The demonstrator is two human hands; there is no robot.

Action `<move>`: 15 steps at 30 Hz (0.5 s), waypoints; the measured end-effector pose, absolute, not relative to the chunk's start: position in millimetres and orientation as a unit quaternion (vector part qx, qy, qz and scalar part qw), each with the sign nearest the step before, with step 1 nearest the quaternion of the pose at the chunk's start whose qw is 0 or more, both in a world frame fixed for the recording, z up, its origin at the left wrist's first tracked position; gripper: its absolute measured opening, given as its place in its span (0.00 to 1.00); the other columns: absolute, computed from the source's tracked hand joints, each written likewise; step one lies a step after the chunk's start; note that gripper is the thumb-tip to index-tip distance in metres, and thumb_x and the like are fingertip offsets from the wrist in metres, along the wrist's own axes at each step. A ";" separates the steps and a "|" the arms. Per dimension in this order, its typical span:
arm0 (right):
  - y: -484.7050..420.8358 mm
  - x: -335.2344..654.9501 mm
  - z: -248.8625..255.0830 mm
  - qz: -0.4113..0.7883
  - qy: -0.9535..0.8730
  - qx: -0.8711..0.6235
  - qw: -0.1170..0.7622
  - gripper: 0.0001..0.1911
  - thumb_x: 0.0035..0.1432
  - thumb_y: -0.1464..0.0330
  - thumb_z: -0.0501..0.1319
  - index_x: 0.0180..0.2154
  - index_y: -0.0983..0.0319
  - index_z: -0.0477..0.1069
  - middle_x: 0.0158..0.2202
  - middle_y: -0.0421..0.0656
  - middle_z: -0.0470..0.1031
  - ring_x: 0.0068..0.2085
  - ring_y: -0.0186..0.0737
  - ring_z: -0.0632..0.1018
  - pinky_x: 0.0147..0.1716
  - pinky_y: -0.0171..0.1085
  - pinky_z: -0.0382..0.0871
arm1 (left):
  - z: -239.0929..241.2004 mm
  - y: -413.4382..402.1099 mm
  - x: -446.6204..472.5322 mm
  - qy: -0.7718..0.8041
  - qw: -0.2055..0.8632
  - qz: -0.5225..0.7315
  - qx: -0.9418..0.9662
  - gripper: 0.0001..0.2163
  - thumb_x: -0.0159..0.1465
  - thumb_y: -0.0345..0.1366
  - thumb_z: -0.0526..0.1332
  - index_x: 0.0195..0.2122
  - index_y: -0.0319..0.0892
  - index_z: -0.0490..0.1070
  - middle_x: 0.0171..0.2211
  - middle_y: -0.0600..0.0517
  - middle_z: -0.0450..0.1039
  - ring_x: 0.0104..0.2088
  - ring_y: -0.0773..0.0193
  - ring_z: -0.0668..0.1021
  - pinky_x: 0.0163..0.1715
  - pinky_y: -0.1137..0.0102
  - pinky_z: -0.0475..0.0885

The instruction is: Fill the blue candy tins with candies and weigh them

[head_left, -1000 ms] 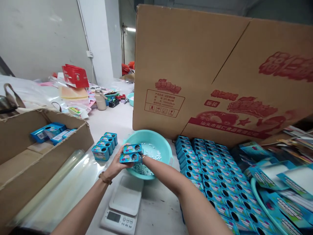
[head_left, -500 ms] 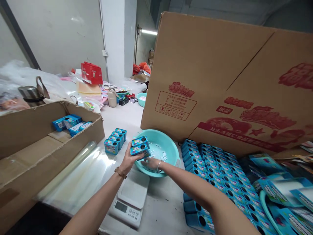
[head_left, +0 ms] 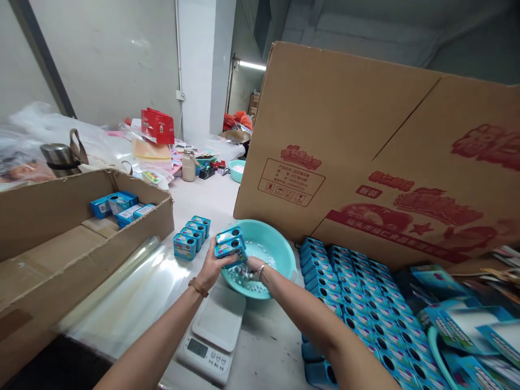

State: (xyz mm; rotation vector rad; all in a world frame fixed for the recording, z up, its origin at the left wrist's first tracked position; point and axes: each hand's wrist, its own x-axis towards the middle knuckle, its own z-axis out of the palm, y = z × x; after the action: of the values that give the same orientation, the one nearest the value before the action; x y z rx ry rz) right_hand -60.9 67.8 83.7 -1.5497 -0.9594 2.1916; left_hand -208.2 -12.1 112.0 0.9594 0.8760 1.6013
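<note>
My left hand (head_left: pixel 211 264) is closed round two small blue boxes (head_left: pixel 231 247), one behind the other, tilted at the left rim of a turquoise basin (head_left: pixel 280 254). Each box has a dark round hole in its upper face. Inside the basin lie many small white pellets (head_left: pixel 260 288). My right hand (head_left: pixel 255 265) is down in the basin, just right of the held boxes, with pellets around and below it. Its fingers are partly hidden and blurred, so their grip does not show. A white digital scale (head_left: pixel 215 325) stands in front of the basin.
Several blue boxes (head_left: pixel 190 238) stand in a row left of the basin. Many more (head_left: pixel 357 303) fill rows on the right, before a large upright carton (head_left: pixel 345 135). An open carton (head_left: pixel 154 222) with blue boxes and clear film (head_left: pixel 117 292) lie at the left.
My right hand has drawn up and back slightly within the basin, and pellets now show loose beside it. My left hand still holds the two boxes, shifted slightly. The view has tilted a little.
</note>
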 end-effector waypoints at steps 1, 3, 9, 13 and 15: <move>71.9 -50.0 87.5 0.771 -0.308 -0.532 0.165 0.09 0.63 0.66 0.58 0.34 0.67 0.69 0.27 0.40 0.71 0.21 0.28 0.68 0.15 0.27 0.60 | 113.7 -12.8 -209.7 0.371 0.508 0.655 0.419 0.34 0.49 0.34 0.74 0.56 0.45 0.61 0.48 0.49 0.73 0.47 0.56 0.78 0.50 0.61 0.72; 78.8 -26.9 96.7 0.784 -0.263 -0.513 0.229 0.09 0.62 0.68 0.56 0.29 0.64 0.65 0.20 0.36 0.65 0.16 0.26 0.62 0.11 0.24 0.48 | 117.5 -13.6 -209.9 0.381 0.489 0.631 0.467 0.34 0.50 0.34 0.73 0.56 0.46 0.60 0.50 0.49 0.72 0.49 0.55 0.77 0.52 0.59 0.72; 75.7 19.6 111.0 0.762 -0.136 -0.461 0.434 0.06 0.61 0.69 0.52 0.30 0.60 0.61 0.21 0.37 0.70 0.20 0.30 0.72 0.16 0.25 0.62 | 132.8 -12.6 -195.3 0.371 0.505 0.605 0.491 0.37 0.46 0.32 0.74 0.56 0.43 0.61 0.53 0.45 0.70 0.52 0.51 0.75 0.55 0.56 0.69; 67.0 26.9 105.1 0.739 -0.072 -0.451 0.495 0.06 0.63 0.70 0.48 0.34 0.59 0.61 0.24 0.40 0.74 0.27 0.36 0.79 0.24 0.34 0.75 | 146.3 -36.7 -213.0 0.353 0.561 0.589 0.462 0.38 0.47 0.32 0.74 0.58 0.45 0.61 0.53 0.46 0.71 0.52 0.51 0.76 0.51 0.60 0.72; 65.3 28.5 102.3 0.735 -0.050 -0.440 0.513 0.08 0.64 0.69 0.46 0.35 0.59 0.61 0.25 0.39 0.74 0.27 0.37 0.79 0.26 0.36 0.76 | 148.5 -61.4 -233.1 0.354 0.577 0.560 0.478 0.39 0.46 0.30 0.74 0.59 0.47 0.62 0.52 0.48 0.72 0.50 0.52 0.76 0.49 0.63 0.73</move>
State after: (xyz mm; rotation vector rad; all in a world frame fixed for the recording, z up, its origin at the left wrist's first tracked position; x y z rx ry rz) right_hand 28.5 65.3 102.3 -1.0593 -0.1201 1.7688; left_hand -233.1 -61.4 148.5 1.1192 0.8280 1.3107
